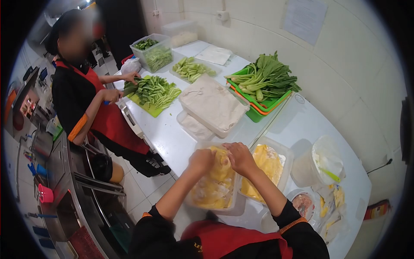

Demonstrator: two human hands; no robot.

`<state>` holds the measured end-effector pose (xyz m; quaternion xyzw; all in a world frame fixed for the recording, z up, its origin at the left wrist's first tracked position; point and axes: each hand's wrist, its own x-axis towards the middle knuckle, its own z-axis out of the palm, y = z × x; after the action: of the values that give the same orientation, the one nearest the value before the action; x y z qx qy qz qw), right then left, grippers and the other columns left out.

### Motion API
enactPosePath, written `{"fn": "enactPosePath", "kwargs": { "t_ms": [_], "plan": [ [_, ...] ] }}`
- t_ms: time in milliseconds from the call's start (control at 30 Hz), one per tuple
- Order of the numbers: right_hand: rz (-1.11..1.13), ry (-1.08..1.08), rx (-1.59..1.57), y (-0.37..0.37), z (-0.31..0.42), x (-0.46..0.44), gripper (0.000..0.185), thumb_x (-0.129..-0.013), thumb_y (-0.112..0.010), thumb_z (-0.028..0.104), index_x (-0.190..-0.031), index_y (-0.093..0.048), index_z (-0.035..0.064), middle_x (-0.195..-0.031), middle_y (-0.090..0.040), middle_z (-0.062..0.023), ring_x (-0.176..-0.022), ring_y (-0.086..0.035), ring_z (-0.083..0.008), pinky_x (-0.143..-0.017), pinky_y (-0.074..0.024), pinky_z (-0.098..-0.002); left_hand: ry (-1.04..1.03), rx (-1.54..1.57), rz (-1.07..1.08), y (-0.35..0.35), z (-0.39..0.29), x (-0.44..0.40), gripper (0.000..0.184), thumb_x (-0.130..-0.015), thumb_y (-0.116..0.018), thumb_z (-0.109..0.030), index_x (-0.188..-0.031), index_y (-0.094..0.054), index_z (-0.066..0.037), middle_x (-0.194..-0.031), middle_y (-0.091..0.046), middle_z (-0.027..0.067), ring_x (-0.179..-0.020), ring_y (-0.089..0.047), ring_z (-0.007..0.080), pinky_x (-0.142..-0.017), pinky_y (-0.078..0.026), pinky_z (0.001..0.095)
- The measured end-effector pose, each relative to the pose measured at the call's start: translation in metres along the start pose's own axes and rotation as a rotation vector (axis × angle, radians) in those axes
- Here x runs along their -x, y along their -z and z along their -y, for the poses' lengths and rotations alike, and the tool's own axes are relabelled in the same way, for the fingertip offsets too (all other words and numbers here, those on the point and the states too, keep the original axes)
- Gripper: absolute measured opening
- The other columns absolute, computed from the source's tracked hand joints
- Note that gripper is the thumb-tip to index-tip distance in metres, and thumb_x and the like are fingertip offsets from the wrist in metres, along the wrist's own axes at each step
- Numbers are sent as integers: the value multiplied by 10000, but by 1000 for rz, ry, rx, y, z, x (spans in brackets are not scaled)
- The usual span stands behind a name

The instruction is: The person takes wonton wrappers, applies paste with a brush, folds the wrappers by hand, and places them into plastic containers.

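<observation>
Through the head camera I see, nearest to me, a clear plastic box [233,200] at the near edge of the white table [345,149]. In it lies the yellow food [212,190], soft-looking and uneven, with whitish, powdery patches. The left hand [202,161] is bent over the left far part of this box, its fingers curled. The right hand [240,158] is at the right far corner, fingers also bent. I cannot tell if either one grips the food or only touches it.

Just to the right stands a second box [287,157] with similar yellow pieces; farther right are a bowl of pinkish mixture [303,203] and a white tub [307,169]. Beyond the hands, a cloth [213,101] covers another container. At the far right, leafy greens [269,77] fill a green tray [257,116]; at the far left, a co-worker [101,108] is at chopped greens [159,94].
</observation>
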<state>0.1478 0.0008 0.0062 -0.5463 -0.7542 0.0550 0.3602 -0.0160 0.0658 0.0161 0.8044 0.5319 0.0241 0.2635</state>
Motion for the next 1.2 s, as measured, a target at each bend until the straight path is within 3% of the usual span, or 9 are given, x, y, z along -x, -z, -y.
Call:
{"fn": "enactPosePath", "kwargs": {
  "t_ms": [200,300,500,700,800,900,1033,1067,1200],
  "plan": [
    [-91,-208,18,67,3,28,284,-797,-486,17,-1074,-545,31,-985,-604,-162,-901,-540,-363,-802,-441,-428,-380,122,-541,-9,2,7,117,-824,-558,-160,-821,-598,-50,-851,-617,118,-837,-592,327,-689,-490,418],
    [36,-591,99,97,-25,53,271,-808,-474,32,-1074,-524,32,-990,-608,-193,-880,-558,-400,-778,-449,-464,-565,72,-468,-19,16,0,74,-803,-544,-87,-831,-609,-64,-848,-606,90,-850,-576,303,-673,-494,388],
    [-3,-670,340,69,-64,85,328,-769,-562,20,-1094,-521,38,-867,-618,-189,-840,-600,-370,-751,-474,-438,-386,-31,-237,-16,15,1,152,-770,-489,-37,-862,-609,-57,-932,-588,123,-911,-549,325,-752,-479,424],
    [-30,-625,458,65,-71,78,347,-738,-583,20,-1079,-519,36,-861,-607,-192,-789,-592,-366,-717,-480,-426,-514,176,-573,4,5,27,175,-775,-536,13,-903,-644,-38,-959,-622,153,-876,-572,325,-752,-482,381],
    [-38,-747,167,79,-57,70,340,-735,-586,-22,-1063,-524,43,-816,-598,-116,-725,-599,-245,-656,-492,-333,-524,398,-520,2,-9,49,164,-800,-550,-24,-939,-632,-55,-1023,-614,124,-958,-568,291,-842,-466,361],
    [-126,-693,-341,83,-68,79,377,-735,-597,-4,-1096,-499,45,-782,-559,-37,-682,-573,-164,-636,-463,-282,-447,921,-248,-10,-32,68,164,-818,-560,-25,-964,-629,-54,-1069,-610,110,-1020,-574,245,-881,-450,339],
    [-171,-613,-936,136,22,59,417,-732,-621,-78,-1101,-472,48,-807,-500,20,-715,-509,-29,-620,-450,-178,-388,1344,-107,-56,-54,69,396,-869,-556,-92,-1249,-458,-39,-1238,-515,73,-1122,-512,196,-936,-414,334],
    [-201,-590,-1047,146,39,60,432,-732,-623,-81,-1112,-461,44,-815,-500,15,-721,-512,-36,-629,-455,-182,-367,1375,50,-55,-62,75,521,-922,-490,-325,-1357,-342,-79,-1336,-422,95,-1226,-406,220,-1005,-334,355],
    [-284,-612,-986,144,69,81,444,-745,-619,-84,-1133,-442,38,-836,-502,0,-755,-520,-53,-666,-466,-191,-210,2064,767,-74,-74,97,706,-900,-391,-552,-1404,-268,-74,-1376,-377,140,-1262,-380,279,-1035,-313,451]
  ]
}}
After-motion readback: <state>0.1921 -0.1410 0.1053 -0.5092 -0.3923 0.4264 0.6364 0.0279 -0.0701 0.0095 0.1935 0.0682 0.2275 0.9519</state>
